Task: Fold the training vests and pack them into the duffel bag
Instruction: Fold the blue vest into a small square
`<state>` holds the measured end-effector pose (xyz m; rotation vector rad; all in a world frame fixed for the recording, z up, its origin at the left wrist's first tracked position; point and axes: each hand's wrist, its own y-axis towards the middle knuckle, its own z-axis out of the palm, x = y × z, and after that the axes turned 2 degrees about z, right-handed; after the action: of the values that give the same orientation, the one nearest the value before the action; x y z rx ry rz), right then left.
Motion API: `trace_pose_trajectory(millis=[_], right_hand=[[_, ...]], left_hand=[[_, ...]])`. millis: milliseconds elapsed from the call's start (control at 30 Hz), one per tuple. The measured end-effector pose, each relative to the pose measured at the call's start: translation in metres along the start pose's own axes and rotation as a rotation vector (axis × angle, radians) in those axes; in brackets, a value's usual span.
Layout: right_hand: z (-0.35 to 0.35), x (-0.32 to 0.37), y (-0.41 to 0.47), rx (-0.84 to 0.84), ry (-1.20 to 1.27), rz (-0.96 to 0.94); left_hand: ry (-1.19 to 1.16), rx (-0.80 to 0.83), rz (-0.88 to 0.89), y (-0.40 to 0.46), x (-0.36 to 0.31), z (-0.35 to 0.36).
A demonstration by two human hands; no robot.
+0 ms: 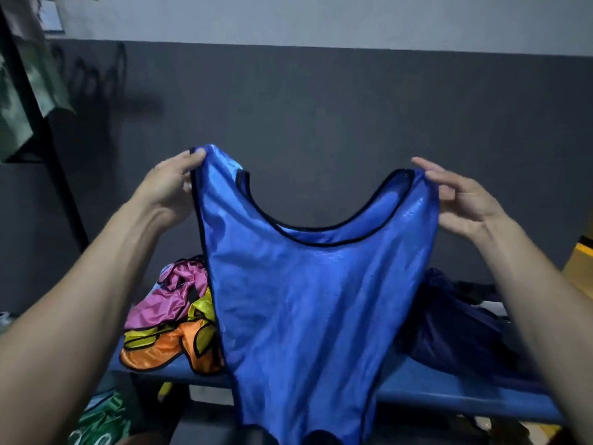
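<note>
Holding up the blue training vest (308, 300) by its shoulder straps, left hand (171, 184) pinching one strap, right hand (462, 197) probably pinching the other, above the heaped pink, yellow and orange vests (173, 326).

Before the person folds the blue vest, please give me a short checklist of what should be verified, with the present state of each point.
1. Left hand pinches its shoulder strap of the blue vest: ok.
2. Right hand holds the other strap: cannot tell, the fingers look loose at the edge.
3. Vest hangs flat, not twisted: ok, the neckline is open and even.
4. Free place on the blue bench to lay it down: cannot tell, the vest hides the middle.
5. Other vests are out of the way: ok, the pink vest, yellow vest and orange vest lie in a pile at the left.
6. Dark bag is open for packing: cannot tell.
</note>
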<state>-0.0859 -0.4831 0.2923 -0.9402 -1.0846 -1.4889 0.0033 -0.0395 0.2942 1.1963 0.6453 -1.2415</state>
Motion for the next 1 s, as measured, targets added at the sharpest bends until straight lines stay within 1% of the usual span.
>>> trace_pose_trajectory(millis=[67,167,233,300,333,367,400,467,500,533,567,600,633,667,700,733,800,867,933,967,1000], right_hand=[[0.001,0.001,0.005,-0.117,-0.091,-0.034],[0.001,0.0,0.009,-0.192,-0.246,-0.036],[0.0,0.001,0.007,-0.18,-0.325,-0.019],[-0.003,0.003,0.006,-0.143,-0.398,0.014],[-0.004,0.004,0.005,-0.134,-0.448,0.033],[-0.004,0.006,0.003,-0.13,-0.503,0.054],[-0.005,0.006,0.003,-0.119,-0.548,0.069],[-0.002,0.005,0.0,-0.1,-0.572,0.079],[0.001,0.004,-0.001,-0.108,-0.61,0.063],[0.003,0.003,0.0,-0.141,-0.692,0.028],[0.006,0.002,0.0,-0.199,-0.793,-0.02],[0.006,0.001,0.001,-0.256,-0.876,-0.076],[0.005,0.0,0.001,-0.29,-0.918,-0.128],[0.006,-0.002,0.0,-0.302,-0.914,-0.169],[0.008,-0.004,-0.001,-0.302,-0.887,-0.2],[0.012,-0.008,-0.002,-0.291,-0.866,-0.229],[0.033,-0.014,-0.006,-0.223,-0.877,-0.306],[0.069,-0.02,-0.011,-0.051,-0.898,-0.338],[0.111,-0.027,-0.017,0.159,-0.961,-0.301],[0.129,-0.034,-0.016,0.223,-0.985,-0.29],[0.143,-0.041,-0.013,0.229,-0.979,-0.304]], left_hand=[[0.098,-0.025,-0.075,-0.003,0.004,-0.003],[0.254,-0.034,-0.127,-0.005,0.012,-0.013],[0.319,-0.059,-0.129,-0.006,0.015,-0.016],[0.308,-0.108,-0.118,-0.007,0.016,-0.018],[0.284,-0.105,-0.11,-0.008,0.014,-0.017],[0.28,-0.069,-0.106,-0.009,0.013,-0.018],[0.299,0.0,-0.099,-0.011,0.01,-0.019],[0.405,0.192,-0.085,-0.015,0.004,-0.019],[0.523,0.283,-0.068,-0.017,0.001,-0.017],[0.733,0.36,-0.016,-0.017,-0.003,-0.015],[1.037,0.396,0.072,-0.014,-0.006,-0.013],[1.346,0.398,0.17,-0.01,-0.01,-0.01],[1.603,0.345,0.263,-0.006,-0.013,-0.008],[1.746,0.258,0.336,-0.001,-0.016,-0.006],[1.762,0.2,0.4,0.0,-0.017,-0.003],[1.702,0.181,0.494,-0.002,-0.017,0.002],[1.486,0.235,0.589,-0.006,-0.015,0.022],[1.255,0.26,0.565,-0.01,-0.013,0.056],[1.043,0.316,0.574,-0.01,-0.01,0.093],[0.977,0.343,0.579,-0.011,-0.008,0.111],[0.915,0.368,0.577,-0.013,-0.006,0.124]])
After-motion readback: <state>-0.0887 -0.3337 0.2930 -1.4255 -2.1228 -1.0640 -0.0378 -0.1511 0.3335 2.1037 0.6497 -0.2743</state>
